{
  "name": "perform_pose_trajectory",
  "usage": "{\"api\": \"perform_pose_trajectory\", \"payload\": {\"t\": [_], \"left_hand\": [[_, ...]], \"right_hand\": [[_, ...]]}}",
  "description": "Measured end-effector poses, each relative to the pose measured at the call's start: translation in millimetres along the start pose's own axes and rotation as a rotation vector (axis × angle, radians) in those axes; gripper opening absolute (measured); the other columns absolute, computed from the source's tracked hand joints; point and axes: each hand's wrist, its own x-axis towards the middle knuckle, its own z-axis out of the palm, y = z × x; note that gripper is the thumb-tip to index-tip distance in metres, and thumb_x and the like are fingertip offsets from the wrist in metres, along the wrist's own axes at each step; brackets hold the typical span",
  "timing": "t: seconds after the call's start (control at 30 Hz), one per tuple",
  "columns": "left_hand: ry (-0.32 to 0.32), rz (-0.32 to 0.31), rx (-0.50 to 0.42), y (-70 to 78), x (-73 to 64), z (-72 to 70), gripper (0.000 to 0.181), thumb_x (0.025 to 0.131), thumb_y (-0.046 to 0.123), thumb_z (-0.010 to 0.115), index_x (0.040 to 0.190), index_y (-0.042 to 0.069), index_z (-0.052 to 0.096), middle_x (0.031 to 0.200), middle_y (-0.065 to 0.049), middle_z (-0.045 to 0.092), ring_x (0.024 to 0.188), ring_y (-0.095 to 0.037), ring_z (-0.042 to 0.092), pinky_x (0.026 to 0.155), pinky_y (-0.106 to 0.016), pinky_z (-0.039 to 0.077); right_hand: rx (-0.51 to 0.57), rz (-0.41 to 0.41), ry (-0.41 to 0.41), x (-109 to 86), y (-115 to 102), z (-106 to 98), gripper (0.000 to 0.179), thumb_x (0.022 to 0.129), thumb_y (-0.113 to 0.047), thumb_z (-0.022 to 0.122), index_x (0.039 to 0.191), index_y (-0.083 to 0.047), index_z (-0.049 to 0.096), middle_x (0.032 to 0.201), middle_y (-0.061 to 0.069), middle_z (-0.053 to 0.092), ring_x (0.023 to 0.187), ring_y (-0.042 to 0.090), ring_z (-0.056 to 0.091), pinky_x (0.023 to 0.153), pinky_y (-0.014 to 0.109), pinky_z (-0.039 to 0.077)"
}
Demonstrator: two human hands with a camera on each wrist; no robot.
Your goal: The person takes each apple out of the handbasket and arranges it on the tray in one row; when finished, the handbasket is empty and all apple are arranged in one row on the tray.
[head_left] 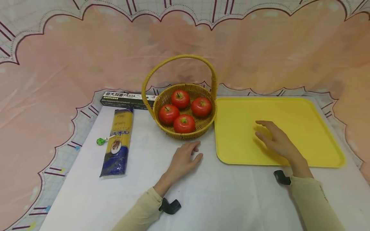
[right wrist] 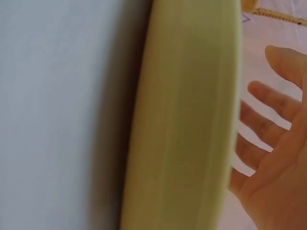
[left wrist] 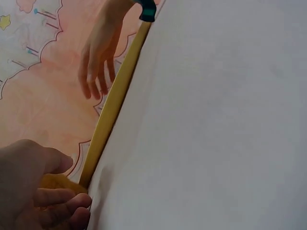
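**Loaded basket (head_left: 185, 136) beside yellow tray (head_left: 237, 134), nothing held**

Left grip (head_left: 182, 160): relaxed, fingers loosely bent, holding nothing. Sits just in front of the basket's near wall; can't tell if it touches. Right grip (head_left: 277, 141): released, over the tray's near half, also holding nothing.

Basket is at the back middle of the bench (head_left: 219, 199), its right side against or just beside the tray's left edge. Four red apples (head_left: 184, 124) inside, handle (head_left: 182, 56) up. Left of it: pasta packet (head_left: 118, 141), green lollipop (head_left: 101, 141), black pasta box (head_left: 127, 101) with its right end hidden behind the basket.

Risks, my read:
- Apples look loose in a shallow basket; a tilt or one-sided pull on the handle could roll one out.
- Basket hugs the tray, so a shove right could catch the tray edge and drag it.
- Swinging the basket left or back could knock the box.
- Right wrist cam (head_left: 281, 177) is close to the tray's near rim; a low sweep could bump it.

View differences: only head shows the apples, packet and box. Left wrist gets the tray edge-on with the right grip's fingers hanging loose. Right wrist shows that palm empty, fingers spread, some partly masked by the tray wall.
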Motion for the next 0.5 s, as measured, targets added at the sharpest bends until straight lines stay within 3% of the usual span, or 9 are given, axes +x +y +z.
{"api": "perform_pose_trajectory", "payload": {"t": [0.3, 0.5], "left_hand": [[0.039, 0.004, -0.021, 20.4, 17.9, 21.6, 0.055, 0.088, 0.034, 0.06, 0.133, 0.004, 0.051, 0.088, 0.005, 0.06, 0.078, -0.01, 0.049, 0.074, -0.029, 0.031], [0.061, -0.006, -0.017, 33.3, 31.0, 36.0, 0.058, 0.089, 0.039, 0.058, 0.133, 0.002, 0.052, 0.079, 0.006, 0.057, 0.086, -0.013, 0.054, 0.078, -0.032, 0.029]], "right_hand": [[-0.017, -0.115, 0.079, 12.2, -10, 10, 0.04, 0.093, -0.022, 0.057, 0.13, -0.009, 0.052, 0.131, 0.01, 0.052, 0.126, 0.035, 0.044, 0.101, 0.058, 0.033], [-0.031, -0.17, 0.103, 20.8, -19, 11, 0.036, 0.091, -0.017, 0.06, 0.126, -0.009, 0.055, 0.127, 0.007, 0.055, 0.123, 0.031, 0.048, 0.099, 0.054, 0.036]]}}
